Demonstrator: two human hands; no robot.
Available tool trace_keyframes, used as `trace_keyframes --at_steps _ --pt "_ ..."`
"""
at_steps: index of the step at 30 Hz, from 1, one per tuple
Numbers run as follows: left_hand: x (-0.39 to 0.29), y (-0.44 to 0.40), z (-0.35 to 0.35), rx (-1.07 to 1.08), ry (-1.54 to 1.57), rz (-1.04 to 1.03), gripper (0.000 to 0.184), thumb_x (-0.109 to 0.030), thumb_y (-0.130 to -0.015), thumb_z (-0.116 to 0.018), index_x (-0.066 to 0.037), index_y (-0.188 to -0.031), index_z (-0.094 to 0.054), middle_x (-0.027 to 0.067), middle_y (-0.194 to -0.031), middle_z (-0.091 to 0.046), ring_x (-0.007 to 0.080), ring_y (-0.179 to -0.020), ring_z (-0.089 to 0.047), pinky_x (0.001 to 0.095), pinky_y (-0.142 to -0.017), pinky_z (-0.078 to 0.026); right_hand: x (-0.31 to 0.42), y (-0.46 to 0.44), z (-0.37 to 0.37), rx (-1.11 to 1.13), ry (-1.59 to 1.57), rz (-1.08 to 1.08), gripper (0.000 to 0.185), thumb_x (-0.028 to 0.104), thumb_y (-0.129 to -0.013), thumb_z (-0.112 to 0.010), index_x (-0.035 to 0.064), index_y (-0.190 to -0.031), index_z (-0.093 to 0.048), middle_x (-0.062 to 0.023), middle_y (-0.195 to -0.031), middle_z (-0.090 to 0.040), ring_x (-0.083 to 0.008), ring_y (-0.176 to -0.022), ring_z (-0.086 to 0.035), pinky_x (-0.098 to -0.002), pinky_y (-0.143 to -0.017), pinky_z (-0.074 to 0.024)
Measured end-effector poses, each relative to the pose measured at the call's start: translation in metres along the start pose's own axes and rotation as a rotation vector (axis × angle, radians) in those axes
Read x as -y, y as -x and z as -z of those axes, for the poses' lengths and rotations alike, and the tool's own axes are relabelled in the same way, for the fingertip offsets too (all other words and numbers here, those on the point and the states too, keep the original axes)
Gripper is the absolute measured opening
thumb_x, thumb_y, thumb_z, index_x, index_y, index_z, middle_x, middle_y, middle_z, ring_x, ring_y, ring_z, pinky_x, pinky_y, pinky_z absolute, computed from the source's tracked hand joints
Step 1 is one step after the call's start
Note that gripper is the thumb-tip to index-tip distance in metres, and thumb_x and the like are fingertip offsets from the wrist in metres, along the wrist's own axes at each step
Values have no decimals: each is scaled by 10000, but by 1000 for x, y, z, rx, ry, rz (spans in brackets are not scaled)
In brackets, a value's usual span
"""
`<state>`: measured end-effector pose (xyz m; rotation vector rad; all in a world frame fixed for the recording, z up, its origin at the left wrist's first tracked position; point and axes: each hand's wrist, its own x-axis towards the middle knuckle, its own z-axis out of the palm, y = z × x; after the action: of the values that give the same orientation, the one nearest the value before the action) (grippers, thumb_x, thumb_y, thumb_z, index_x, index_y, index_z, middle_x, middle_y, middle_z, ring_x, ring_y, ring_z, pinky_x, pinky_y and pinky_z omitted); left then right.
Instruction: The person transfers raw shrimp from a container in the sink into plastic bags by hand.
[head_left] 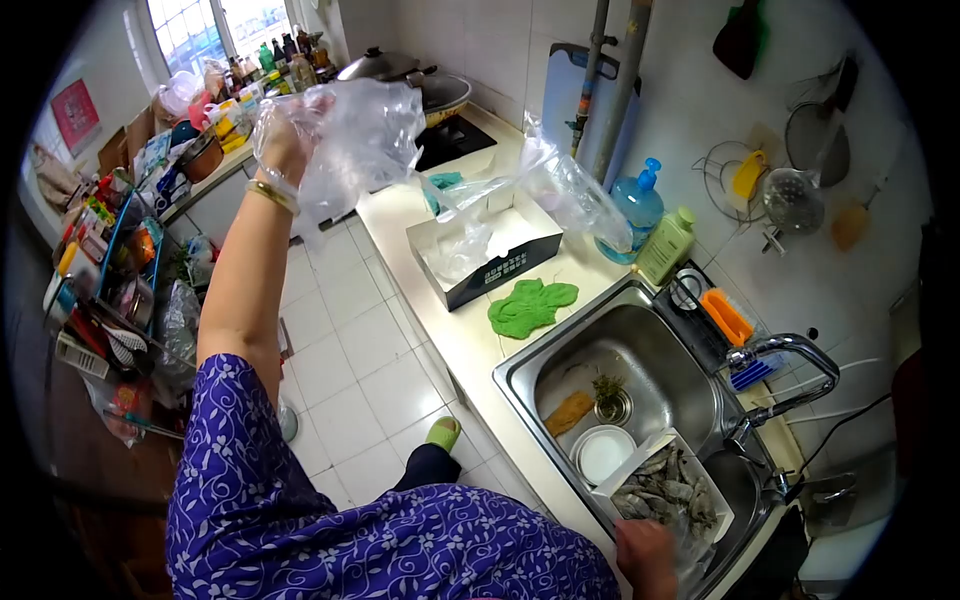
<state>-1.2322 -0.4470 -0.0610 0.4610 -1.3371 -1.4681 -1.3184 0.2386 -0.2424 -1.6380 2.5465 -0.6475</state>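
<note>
My left hand is raised at arm's length over the floor, closed on a clear plastic bag that spreads around the hand and wrist. Down at the front of the sink, my right hand is curled at the near edge of a white box. Grey raw shrimp fill this box, and clear plastic hangs beside the hand. The fingertips of the right hand are hidden.
On the counter stand an open box with plastic inside, a green cloth, a blue pump bottle and a green bottle. The steel sink holds a white bowl and greens under the faucet.
</note>
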Motion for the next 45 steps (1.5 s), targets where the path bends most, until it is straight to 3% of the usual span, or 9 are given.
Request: trace_keyframes --at_steps 7,13,19,23,26,28,30,37,45 --pt "88 -85 6 -150 384 -126 324 -272 -979 -388 -12 -1151 -478 186 -1074 -562 308 -981 -570 411 -878 -504 25 -21 9 28 174 -268 146 87 -817 -584 74 -947 -650 -135 -871 -642 -344 -799 -599 -438 -691 -487" --pt "333 -152 96 58 -1079 -53 538 -176 -830 -597 31 -1293 -419 159 -1112 -593 265 -970 -594 322 -843 -496 63 -80 1 123 253 -399 144 123 -824 -588 73 -941 -657 -155 -822 -637 -348 -775 -597 -455 -675 -476" --pt "277 -96 105 -119 -616 283 648 4 -772 -607 -3 -1371 -362 151 -1173 -565 221 -986 -578 310 -818 -489 80 -149 -7 120 203 -342 180 87 -758 -640 79 -937 -655 -119 -791 -648 -305 -732 -617 -407 -632 -483" --pt "234 -72 127 -215 -928 -93 584 147 -698 -494 -36 -1252 -488 120 -1099 -588 238 -929 -584 307 -800 -486 72 -212 -15 105 -9 -206 185 70 -736 -665 61 -918 -630 -82 -928 -627 -277 -814 -605 -379 -677 -501" --pt "194 -41 68 350 -913 -582 386 96 -741 -537 -36 -1100 -590 137 -1109 -601 298 -993 -586 351 -860 -473 73 -277 -33 103 -36 -33 193 75 -756 -651 69 -948 -623 -71 -930 -638 -255 -786 -616 -351 -619 -506" --pt "197 -1 17 834 -712 -242 431 -109 -770 -674 -76 -1185 -563 142 -1207 -570 312 -1113 -545 348 -952 -435 70 -318 -45 146 -88 11 213 80 -770 -641 64 -981 -615 -103 -968 -636 -286 -829 -614 -377 -677 -510" --pt "200 36 -36 1229 -909 -432 576 -230 -762 -692 -113 -1291 -494 185 -1312 -484 316 -1147 -522 385 -960 -437 60 -351 -62 141 -144 36 229 89 -784 -631 64 -1011 -613 -135 -1020 -632 -319 -878 -608 -398 -745 -506" --pt "276 41 -85 1675 -1107 14 638 -155 -677 -707 -161 -1276 -486 180 -1066 -619 323 -955 -604 422 -822 -484 25 -423 -79 55 59 -6 429 81 -777 -623 79 -1199 -543 -151 -1240 -548 -325 -1094 -536 -403 -889 -464" --pt "237 -5 -42 1116 -662 61 317 -26 -661 -588 -66 -975 -609 143 -736 -589 280 -688 -572 365 -632 -455 46 -446 -143 151 -177 279 573 103 -737 -655 95 -1287 -494 -144 -1286 -523 -317 -1193 -484 -402 -981 -421"
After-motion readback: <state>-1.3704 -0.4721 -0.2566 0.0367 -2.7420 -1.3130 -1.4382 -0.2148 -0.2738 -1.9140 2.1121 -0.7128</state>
